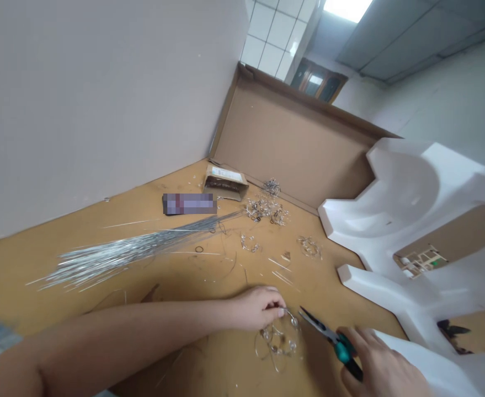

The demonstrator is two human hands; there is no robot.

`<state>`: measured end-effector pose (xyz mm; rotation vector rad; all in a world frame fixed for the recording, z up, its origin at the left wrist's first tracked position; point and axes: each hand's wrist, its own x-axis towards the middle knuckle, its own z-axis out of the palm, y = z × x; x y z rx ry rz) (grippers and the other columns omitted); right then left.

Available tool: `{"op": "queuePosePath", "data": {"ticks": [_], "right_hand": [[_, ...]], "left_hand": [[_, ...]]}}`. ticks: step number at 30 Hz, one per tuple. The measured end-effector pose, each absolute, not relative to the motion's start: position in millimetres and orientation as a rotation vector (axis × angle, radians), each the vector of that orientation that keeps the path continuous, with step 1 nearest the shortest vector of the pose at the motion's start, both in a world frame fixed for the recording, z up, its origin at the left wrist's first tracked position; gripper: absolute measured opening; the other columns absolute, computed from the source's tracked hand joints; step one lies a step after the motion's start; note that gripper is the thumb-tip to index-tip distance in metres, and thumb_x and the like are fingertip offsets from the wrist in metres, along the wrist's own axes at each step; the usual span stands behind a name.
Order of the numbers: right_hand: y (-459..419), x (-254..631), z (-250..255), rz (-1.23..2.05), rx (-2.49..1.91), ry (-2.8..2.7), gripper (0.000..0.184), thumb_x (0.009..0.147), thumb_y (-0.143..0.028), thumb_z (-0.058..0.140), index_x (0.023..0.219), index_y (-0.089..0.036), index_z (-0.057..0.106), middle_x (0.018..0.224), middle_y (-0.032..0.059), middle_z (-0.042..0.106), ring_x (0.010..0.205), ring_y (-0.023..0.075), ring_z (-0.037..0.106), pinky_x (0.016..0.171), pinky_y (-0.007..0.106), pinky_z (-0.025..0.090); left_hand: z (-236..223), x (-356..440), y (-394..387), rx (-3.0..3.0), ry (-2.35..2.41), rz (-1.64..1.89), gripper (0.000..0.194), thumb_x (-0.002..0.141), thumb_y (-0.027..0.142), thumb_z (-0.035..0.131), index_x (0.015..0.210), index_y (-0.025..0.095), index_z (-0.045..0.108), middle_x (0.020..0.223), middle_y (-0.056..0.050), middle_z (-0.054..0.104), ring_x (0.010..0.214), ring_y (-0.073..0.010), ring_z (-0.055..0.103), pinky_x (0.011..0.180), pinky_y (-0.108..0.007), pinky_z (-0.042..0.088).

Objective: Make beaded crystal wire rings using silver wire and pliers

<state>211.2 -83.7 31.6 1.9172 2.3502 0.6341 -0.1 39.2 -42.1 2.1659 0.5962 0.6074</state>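
My left hand (259, 309) is closed in a pinch on a bent wire ring (286, 347) with clear beads and loose curled ends. The ring hangs just above or on the tabletop; I cannot tell which. In my right hand (380, 361) is a pair of needle-nose pliers (329, 336) with green and black handles. Their dark jaws point toward the wire ring, a short way to its right and apart from it. Part of the handles is hidden in the palm.
A bundle of straight silver wires (126, 251) lies on the yellow-brown table (209, 281). Beyond it are a blurred-out flat object (190, 204), a small cardboard box (225, 184) and a pile of wire pieces (267, 209). White moulded foam (358, 286) stands at the right, before a large cardboard panel (292, 138).
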Motion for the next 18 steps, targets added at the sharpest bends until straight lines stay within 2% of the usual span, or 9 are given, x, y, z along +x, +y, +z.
{"op": "queuePosePath", "data": {"ticks": [2, 6, 13, 18], "right_hand": [[-75.2, 213.7, 23.7, 0.585, 2.097, 2.264, 0.014, 0.069, -0.024, 0.05, 0.081, -0.028, 0.056, 0.064, -0.0031, 0.063, 0.055, 0.0168, 0.061, 0.042, 0.022, 0.035], [-50.5, 204.1, -5.7, 0.717, 2.403, 2.039, 0.016, 0.073, -0.021, 0.046, 0.084, -0.026, 0.056, 0.065, -0.0005, 0.064, 0.057, 0.02, 0.062, 0.048, 0.027, 0.039], [-28.7, 194.6, -25.4, 0.726, 2.293, 2.162, 0.019, 0.08, -0.025, 0.043, 0.09, -0.022, 0.059, 0.075, 0.0043, 0.063, 0.072, 0.0196, 0.062, 0.054, 0.026, 0.045], [-26.9, 195.5, -27.9, 0.796, 2.272, 2.191, 0.027, 0.084, -0.032, 0.04, 0.094, -0.018, 0.06, 0.084, 0.0086, 0.064, 0.076, 0.0228, 0.061, 0.06, 0.033, 0.046]], "left_hand": [[-42.5, 0.6, 41.5, 2.082, 0.676, 0.6, 0.022, 0.08, 0.033, 0.046, 0.088, 0.018, 0.061, 0.084, -0.001, 0.059, 0.071, -0.0101, 0.052, 0.066, -0.019, 0.041], [-51.4, 2.1, 50.4, 1.947, 0.751, 0.622, 0.024, 0.077, 0.033, 0.05, 0.088, 0.015, 0.061, 0.076, 0.0, 0.059, 0.063, -0.0087, 0.049, 0.058, -0.018, 0.041], [-62.5, 2.0, 60.0, 1.902, 0.755, 0.691, 0.023, 0.072, 0.028, 0.054, 0.086, 0.013, 0.063, 0.075, 0.0, 0.058, 0.062, -0.0077, 0.049, 0.057, -0.017, 0.04], [-50.2, -5.3, 59.3, 1.947, 0.64, 0.649, 0.023, 0.076, 0.024, 0.048, 0.089, 0.015, 0.064, 0.086, -0.003, 0.06, 0.068, -0.0092, 0.054, 0.061, -0.017, 0.043]]}}
